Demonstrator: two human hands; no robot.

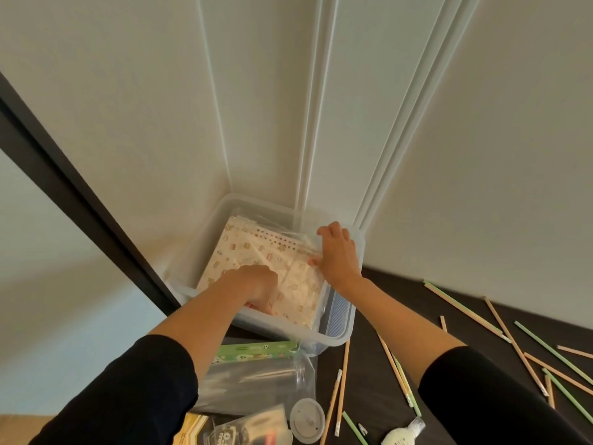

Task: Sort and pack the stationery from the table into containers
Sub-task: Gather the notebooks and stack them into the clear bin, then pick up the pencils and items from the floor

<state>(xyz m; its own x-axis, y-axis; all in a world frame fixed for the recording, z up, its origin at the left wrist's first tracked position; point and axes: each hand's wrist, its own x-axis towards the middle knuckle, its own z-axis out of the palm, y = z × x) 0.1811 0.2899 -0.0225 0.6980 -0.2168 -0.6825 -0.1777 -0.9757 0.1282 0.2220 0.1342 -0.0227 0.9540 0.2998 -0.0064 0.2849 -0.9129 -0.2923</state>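
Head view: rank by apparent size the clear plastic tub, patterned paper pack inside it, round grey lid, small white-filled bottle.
1. clear plastic tub
2. patterned paper pack
3. round grey lid and small white-filled bottle: alike, bottle cropped by frame; unranked.

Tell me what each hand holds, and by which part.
The left hand grips the patterned notebook by its near edge, inside the clear bin. The right hand lies over its right edge; whether it grips cannot be told.
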